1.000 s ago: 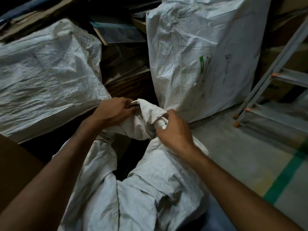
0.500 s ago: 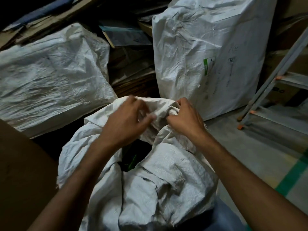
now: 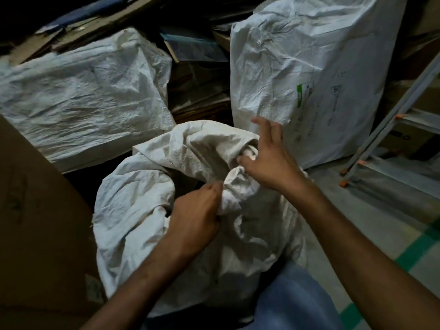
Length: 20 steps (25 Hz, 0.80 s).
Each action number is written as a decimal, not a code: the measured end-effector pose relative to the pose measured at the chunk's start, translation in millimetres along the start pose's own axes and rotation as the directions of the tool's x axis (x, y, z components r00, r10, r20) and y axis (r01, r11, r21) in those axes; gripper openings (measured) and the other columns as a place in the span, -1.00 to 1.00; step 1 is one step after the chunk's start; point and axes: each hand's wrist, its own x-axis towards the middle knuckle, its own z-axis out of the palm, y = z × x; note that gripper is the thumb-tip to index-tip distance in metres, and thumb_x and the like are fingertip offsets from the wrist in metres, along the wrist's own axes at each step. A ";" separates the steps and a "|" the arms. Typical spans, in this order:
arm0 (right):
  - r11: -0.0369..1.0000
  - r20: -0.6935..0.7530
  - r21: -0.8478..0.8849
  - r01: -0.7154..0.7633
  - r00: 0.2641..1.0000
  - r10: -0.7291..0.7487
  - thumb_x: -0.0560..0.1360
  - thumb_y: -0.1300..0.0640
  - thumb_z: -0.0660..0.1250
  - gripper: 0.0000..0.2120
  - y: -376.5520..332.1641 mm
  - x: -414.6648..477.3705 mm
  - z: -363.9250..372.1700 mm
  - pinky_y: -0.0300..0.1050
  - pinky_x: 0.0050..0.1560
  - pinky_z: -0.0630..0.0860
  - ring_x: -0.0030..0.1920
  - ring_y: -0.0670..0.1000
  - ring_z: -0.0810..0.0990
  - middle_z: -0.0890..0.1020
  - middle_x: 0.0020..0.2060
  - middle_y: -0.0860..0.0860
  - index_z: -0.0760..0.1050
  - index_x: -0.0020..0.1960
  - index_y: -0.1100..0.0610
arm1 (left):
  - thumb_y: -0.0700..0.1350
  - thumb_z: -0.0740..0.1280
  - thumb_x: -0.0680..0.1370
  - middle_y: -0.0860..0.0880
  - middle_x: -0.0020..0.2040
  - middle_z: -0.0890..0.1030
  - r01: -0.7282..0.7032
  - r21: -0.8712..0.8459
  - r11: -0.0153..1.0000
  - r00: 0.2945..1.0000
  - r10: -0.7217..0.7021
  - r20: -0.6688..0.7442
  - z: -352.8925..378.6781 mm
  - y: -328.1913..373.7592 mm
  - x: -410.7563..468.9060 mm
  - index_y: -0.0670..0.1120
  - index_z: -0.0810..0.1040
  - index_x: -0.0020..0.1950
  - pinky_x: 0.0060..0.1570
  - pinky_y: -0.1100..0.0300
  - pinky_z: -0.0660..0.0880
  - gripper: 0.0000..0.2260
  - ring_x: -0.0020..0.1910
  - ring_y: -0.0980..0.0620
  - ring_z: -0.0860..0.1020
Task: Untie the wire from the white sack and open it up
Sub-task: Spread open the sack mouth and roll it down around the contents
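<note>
A crumpled white woven sack (image 3: 133, 210) stands on the floor in front of me, its top fabric bunched and folded over. My left hand (image 3: 195, 215) pinches a fold of the sack's near rim, fingers closed on the cloth. My right hand (image 3: 269, 158) is at the sack's far right rim with its fingers spread; thumb and a fingertip touch the bunched cloth there. I see no wire in this view; the sack's mouth is mostly covered by folds.
Two large full white sacks sit behind, one lying at left (image 3: 83, 96), one upright at right (image 3: 309, 75). Flattened cardboard is stacked between them (image 3: 197, 91). A brown cardboard box (image 3: 35, 222) is at left. A metal stepladder (image 3: 385, 129) stands at right on the concrete floor with green tape (image 3: 419, 248).
Both hands shifted along the sack's top: the left dropped nearer to grip a lower fold, the right moved to the far right rim and spread its fingers. The dark mouth opening got covered by cloth.
</note>
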 end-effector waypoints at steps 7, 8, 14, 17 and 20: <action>0.572 0.524 -0.420 0.705 0.703 -0.481 0.29 -0.12 0.48 -0.05 1.0 -44.3 -3.6 0.18 0.52 0.09 0.56 0.07 0.19 0.32 0.49 -0.04 0.14 0.60 -0.13 | 0.02 0.25 0.49 0.06 0.02 0.61 0.042 0.202 0.978 0.989 -0.012 -0.150 -11.9 -0.8 -34.2 0.10 0.61 0.25 -0.29 0.20 0.27 -0.65 -0.10 -0.02 0.59; 0.499 0.489 -0.507 0.703 0.711 -0.506 0.28 -0.10 0.53 -0.06 10.2 -45.0 3.9 0.20 0.43 0.22 0.46 0.13 0.33 0.43 0.39 0.02 0.18 0.57 -0.09 | 0.01 0.22 0.49 0.05 0.01 0.62 0.055 0.219 0.974 0.987 -0.019 -0.162 -11.6 -2.8 -40.5 0.10 0.62 0.24 -0.31 0.19 0.27 -0.64 -0.10 -0.03 0.59; 0.434 -0.101 -0.534 0.725 0.455 -0.885 0.56 0.02 0.42 -0.82 11.1 -27.5 12.4 -0.02 -0.33 0.37 -0.32 0.17 0.58 0.59 -0.31 0.09 0.62 -0.06 0.14 | -0.02 0.37 0.47 -0.04 0.28 0.59 0.144 0.202 0.969 0.969 -0.097 -0.229 -15.3 -2.3 -55.6 -0.01 0.44 0.46 -0.04 0.01 0.47 -0.46 0.15 -0.11 0.55; 0.601 -0.284 -0.482 0.638 0.535 -0.796 0.59 -0.05 0.41 -0.75 -5.8 -29.3 19.2 -0.04 -0.40 0.37 -0.39 0.13 0.58 0.63 -0.29 0.06 0.66 -0.09 0.13 | 0.21 0.33 0.49 -0.10 0.31 0.55 0.227 0.149 0.962 0.950 -0.185 -0.253 -13.6 21.0 -57.2 -0.09 0.37 0.49 0.13 -0.05 0.46 -0.34 0.19 -0.11 0.54; 0.702 -0.304 -0.344 0.623 0.634 -0.711 0.48 0.04 0.45 -0.80 -7.1 -38.1 22.3 -0.01 -0.27 0.47 -0.24 0.16 0.65 0.68 -0.14 0.04 0.66 0.04 0.11 | 0.10 0.43 0.51 -0.06 0.08 0.56 0.230 0.141 0.963 0.936 -0.179 -0.304 -1.8 27.3 -52.3 -0.08 0.38 0.40 -0.01 -0.04 0.45 -0.46 -0.01 -0.10 0.56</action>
